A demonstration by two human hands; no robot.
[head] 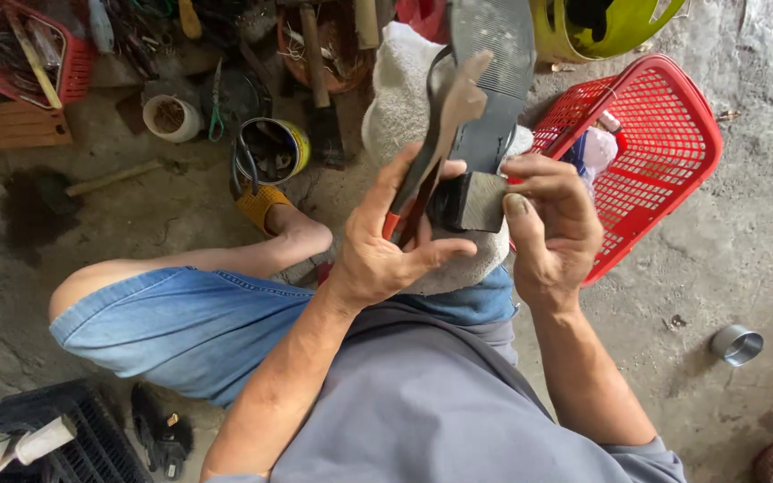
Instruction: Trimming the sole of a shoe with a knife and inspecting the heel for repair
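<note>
My left hand point(393, 237) grips a worn shoe by its loosened brown insole point(447, 112), with the dark ribbed sole point(494, 63) pointing away from me. A red-handled tool point(393, 222) is held in the same hand against the shoe. My right hand point(555, 224) pinches the shoe's block heel point(480, 201) between thumb and fingers. The shoe is raised above a white cloth point(400, 98) draped over my right knee.
A red plastic basket point(673, 134) lies on the concrete floor at right, a small metal can point(737, 344) further right. Tins, a hammer point(319, 80), another red basket point(69, 54) with tools crowd the top left. A black crate point(82, 438) sits at bottom left.
</note>
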